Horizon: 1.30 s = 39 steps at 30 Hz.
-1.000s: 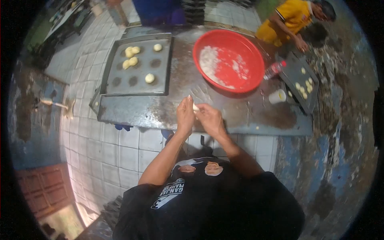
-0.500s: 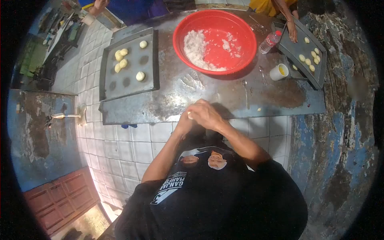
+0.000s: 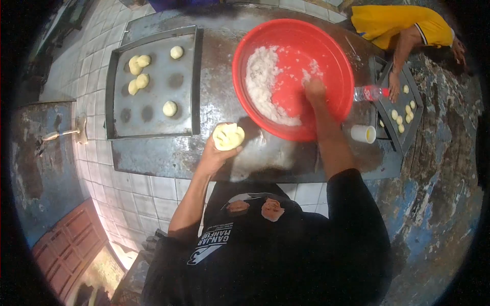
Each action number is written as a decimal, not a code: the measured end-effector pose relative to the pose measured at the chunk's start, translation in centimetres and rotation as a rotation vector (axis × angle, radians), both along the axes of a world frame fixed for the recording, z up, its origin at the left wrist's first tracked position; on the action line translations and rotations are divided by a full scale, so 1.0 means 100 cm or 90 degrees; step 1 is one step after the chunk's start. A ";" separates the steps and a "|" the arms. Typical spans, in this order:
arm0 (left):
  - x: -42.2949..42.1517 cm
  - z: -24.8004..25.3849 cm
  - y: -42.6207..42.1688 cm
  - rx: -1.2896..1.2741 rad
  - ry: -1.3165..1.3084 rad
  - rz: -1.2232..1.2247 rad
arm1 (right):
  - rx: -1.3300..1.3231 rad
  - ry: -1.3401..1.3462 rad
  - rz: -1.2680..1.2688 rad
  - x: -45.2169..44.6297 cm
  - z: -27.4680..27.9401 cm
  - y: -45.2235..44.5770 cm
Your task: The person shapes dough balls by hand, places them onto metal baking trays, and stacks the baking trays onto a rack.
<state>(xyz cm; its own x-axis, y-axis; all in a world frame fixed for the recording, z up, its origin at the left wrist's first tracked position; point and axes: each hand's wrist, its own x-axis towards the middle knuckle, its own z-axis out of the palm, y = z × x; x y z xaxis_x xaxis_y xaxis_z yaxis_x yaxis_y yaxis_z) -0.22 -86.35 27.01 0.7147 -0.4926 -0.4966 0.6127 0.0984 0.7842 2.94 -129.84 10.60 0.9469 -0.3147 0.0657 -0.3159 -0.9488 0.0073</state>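
Dough [image 3: 228,136] fills the cupped left grip [image 3: 216,155]; ahead and rightward, the right grip [image 3: 315,92], its hold unclear, reaches into the bowl [image 3: 293,48].

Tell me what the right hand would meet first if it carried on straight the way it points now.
Probably the small white crumbly patch just ahead of the right hand, inside the red basin. Depth is unclear; the fingers may already touch it.
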 end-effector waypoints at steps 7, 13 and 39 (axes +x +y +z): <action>0.044 0.013 -0.027 0.101 -0.235 -0.036 | 0.592 -0.019 -0.117 0.020 0.079 0.066; 0.041 -0.007 -0.091 0.162 -0.411 -0.029 | 0.948 0.030 0.015 -0.019 0.199 0.162; -0.200 0.027 -0.017 0.132 -0.396 -0.058 | 0.629 -0.353 0.094 -0.281 0.226 0.245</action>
<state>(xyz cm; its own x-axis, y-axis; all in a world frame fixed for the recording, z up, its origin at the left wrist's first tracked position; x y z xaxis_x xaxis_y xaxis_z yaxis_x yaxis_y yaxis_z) -20.22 -88.06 29.68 0.8591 -0.5028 -0.0953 0.0374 -0.1241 0.9916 -25.20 -105.38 33.17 0.8971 -0.3484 0.2717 0.0727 -0.4901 -0.8686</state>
